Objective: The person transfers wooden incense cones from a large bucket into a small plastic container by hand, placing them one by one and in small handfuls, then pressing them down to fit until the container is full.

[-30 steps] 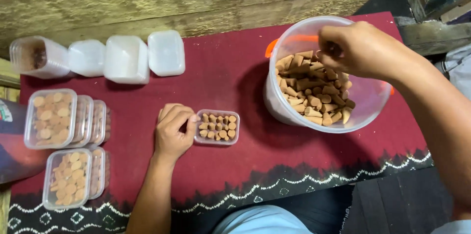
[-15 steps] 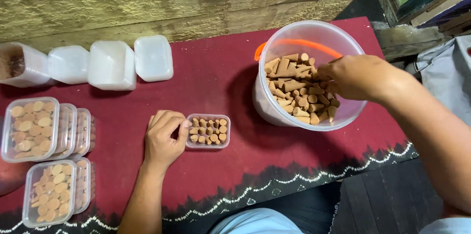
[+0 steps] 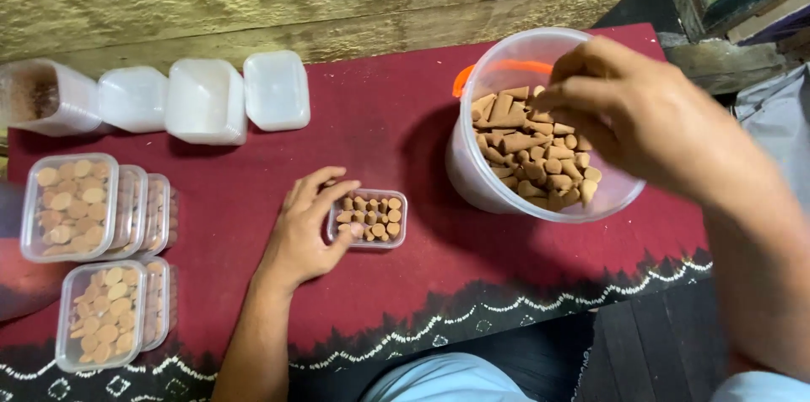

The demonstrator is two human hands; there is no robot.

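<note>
Along the left edge of the red cloth-covered worktop (image 3: 380, 132) lie stacks of clear lidded plastic boxes filled with tan cones (image 3: 69, 206), with a row of empty white plastic tubs (image 3: 205, 101) toward the back edge. Near the middle of the front edge, the left hand (image 3: 304, 233) rests beside a small clear rectangular tray of brown incense cones (image 3: 368, 218), its fingers (image 3: 337, 196) loosely curled against the tray's left side, steadying it rather than gripping. The tray's long axis runs left to right. Toward the right back corner stands a translucent round plastic bucket of loose brown cones (image 3: 540, 157). The right hand (image 3: 650, 115) hovers over it, fingers pinched narrow; whether they hold a cone I cannot tell. The tray lies left of and nearer the front than this hand.
</note>
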